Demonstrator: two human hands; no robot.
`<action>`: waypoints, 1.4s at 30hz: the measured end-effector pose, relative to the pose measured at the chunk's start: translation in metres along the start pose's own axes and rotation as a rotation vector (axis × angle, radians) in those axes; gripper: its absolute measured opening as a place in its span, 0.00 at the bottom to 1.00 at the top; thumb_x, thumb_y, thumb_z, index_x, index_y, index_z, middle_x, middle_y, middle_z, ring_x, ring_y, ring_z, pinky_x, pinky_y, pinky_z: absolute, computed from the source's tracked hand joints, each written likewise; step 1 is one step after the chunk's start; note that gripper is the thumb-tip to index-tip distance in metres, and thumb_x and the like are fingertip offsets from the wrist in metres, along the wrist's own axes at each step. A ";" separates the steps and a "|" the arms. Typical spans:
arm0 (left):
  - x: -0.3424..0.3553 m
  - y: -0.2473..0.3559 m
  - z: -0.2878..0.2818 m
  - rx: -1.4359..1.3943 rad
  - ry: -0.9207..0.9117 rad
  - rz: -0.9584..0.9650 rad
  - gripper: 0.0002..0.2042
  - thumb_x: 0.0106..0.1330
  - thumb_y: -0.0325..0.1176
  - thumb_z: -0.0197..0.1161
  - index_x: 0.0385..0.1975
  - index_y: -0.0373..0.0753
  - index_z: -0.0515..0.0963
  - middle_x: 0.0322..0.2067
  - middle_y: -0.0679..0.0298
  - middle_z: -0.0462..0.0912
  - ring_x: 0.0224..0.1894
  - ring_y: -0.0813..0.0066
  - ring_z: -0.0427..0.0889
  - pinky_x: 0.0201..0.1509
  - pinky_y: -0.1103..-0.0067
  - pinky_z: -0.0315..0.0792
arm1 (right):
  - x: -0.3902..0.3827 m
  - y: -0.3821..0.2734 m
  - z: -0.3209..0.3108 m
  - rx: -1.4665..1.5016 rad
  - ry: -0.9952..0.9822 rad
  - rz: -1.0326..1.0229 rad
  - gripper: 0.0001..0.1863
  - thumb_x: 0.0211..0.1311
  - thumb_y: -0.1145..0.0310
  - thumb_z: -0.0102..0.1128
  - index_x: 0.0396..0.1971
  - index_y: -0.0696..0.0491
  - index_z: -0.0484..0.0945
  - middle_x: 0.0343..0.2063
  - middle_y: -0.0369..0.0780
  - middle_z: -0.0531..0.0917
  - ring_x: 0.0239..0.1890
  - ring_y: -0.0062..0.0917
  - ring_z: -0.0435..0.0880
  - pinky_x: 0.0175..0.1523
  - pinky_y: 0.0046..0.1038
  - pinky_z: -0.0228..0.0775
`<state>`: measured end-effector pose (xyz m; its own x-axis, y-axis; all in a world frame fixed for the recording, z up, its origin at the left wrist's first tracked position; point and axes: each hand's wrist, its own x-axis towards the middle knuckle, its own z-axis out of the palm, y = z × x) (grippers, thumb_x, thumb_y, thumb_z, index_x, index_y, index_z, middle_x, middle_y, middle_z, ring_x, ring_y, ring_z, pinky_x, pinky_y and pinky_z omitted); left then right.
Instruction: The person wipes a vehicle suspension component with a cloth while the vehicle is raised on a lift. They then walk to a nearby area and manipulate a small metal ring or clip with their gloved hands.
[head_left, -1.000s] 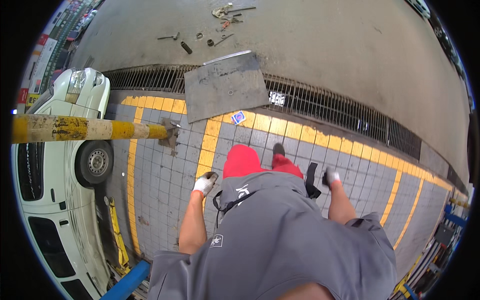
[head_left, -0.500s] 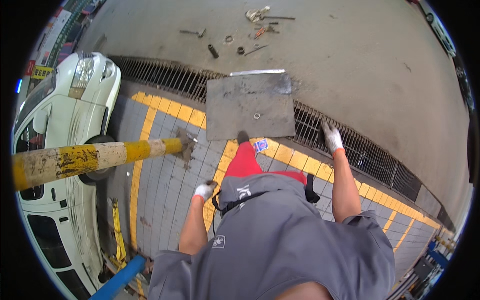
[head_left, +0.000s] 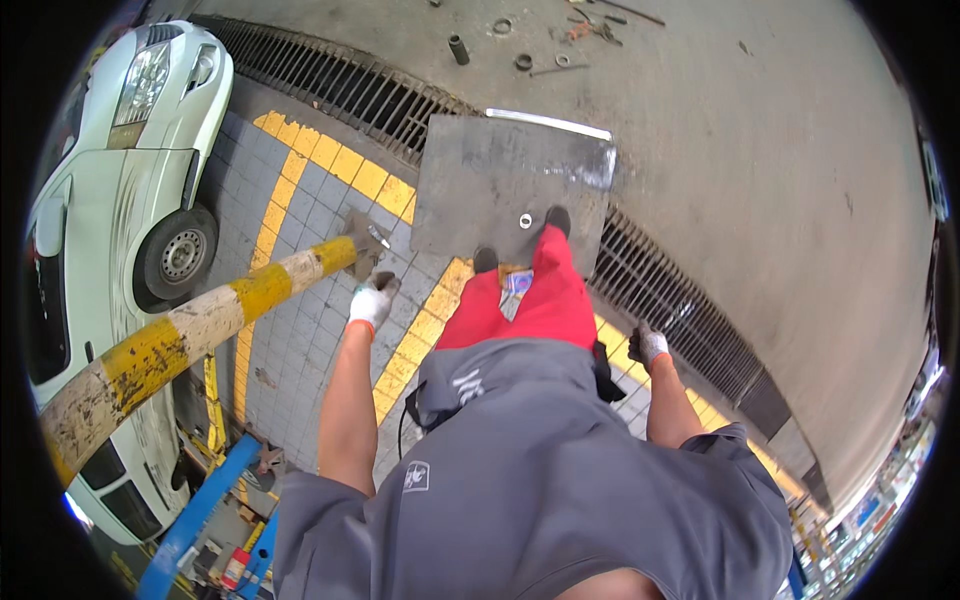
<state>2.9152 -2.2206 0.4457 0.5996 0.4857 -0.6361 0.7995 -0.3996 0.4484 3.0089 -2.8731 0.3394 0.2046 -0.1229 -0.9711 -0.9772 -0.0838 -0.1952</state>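
Here the gloved left hand [head_left: 374,296] is held near the striped pole [head_left: 290,272], the right hand [head_left: 650,343] beside the drain grate [head_left: 682,302], finger closure cannot be told, and on the far plate [head_left: 470,180] footing is best kept off the ring [head_left: 521,221].

grey shirt [head_left: 570,450]; red trousers [head_left: 558,300]; white, orange-cuffed gloves [head_left: 370,300]; dark shoes [head_left: 558,218]

Left hand [head_left: 373,300]: gloved, fingers bent, held ahead of the left forearm [head_left: 347,400]; left wrist [head_left: 359,332] close to straight. Right hand [head_left: 650,344]: gloved, fingers curled, well apart from the left; right forearm [head_left: 671,400] slants back and outward from it. Closure of both hands unclear.
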 end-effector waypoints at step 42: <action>0.552 0.044 0.394 0.238 -0.107 -0.035 0.19 0.59 0.47 0.66 0.44 0.40 0.88 0.45 0.53 0.90 0.50 0.50 0.88 0.54 0.65 0.80 | 0.225 -0.112 0.415 0.074 -0.332 0.060 0.19 0.79 0.57 0.56 0.50 0.61 0.79 0.35 0.38 0.83 0.33 0.19 0.80 0.40 0.25 0.76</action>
<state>3.2666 -2.2765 -0.1329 0.5546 0.4223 -0.7170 0.7808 -0.5619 0.2731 3.1407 -2.4808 0.0856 0.1283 0.2041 -0.9705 -0.9910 -0.0124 -0.1337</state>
